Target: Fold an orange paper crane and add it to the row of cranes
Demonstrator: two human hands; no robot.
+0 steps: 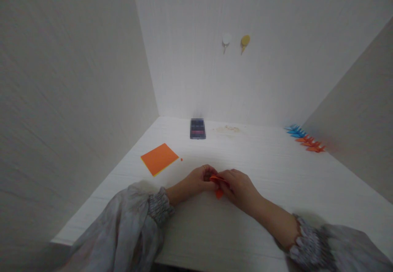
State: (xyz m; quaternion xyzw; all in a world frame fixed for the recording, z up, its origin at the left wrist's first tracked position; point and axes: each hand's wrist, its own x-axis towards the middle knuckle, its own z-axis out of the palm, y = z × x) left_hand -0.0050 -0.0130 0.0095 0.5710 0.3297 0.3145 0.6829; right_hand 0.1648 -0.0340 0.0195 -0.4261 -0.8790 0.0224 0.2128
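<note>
Between my hands, above the near middle of the white table, is a small piece of folded orange paper (pixel 219 193). My left hand (pixel 202 180) pinches it from the left with fingers closed. From the right, my right hand (pixel 241 186) grips the same piece, thumb and fingers pressed together. My fingers cover much of the paper, so its full shape is hidden. A stack of square orange paper sheets (pixel 159 159), with a yellow edge showing, lies on the table to the left. Beside its right corner is a tiny orange scrap (pixel 181 159).
A dark, blurred box-like object (pixel 197 128) stands at the back. Blue folded paper pieces (pixel 296 131) and orange folded paper pieces (pixel 310 143) line the right wall. On the back wall hang a white hook (pixel 226 40) and a yellow hook (pixel 245 41). Walls enclose the white table (pixel 260 153).
</note>
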